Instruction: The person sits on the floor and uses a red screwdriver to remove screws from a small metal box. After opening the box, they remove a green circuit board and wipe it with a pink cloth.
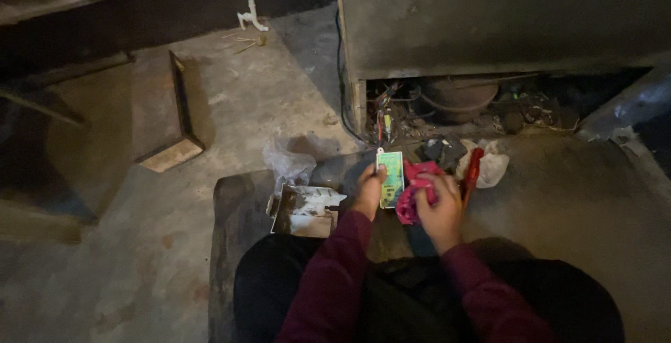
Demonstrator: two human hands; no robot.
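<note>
In my left hand [368,189] I see a small flat card [392,178] — pale green with yellowish patches and a white top edge. My right hand [442,211] is wrapped round a bright pink cloth [415,188]. Both sleeves [334,280] are dark maroon. Just right of the cloth lies a red-handled tool [472,173] against a whitish plastic bag [493,163]. On the near left sits a torn box [305,209] — white with brown stains. The floor [140,259] reads dull grey-brown.
</note>
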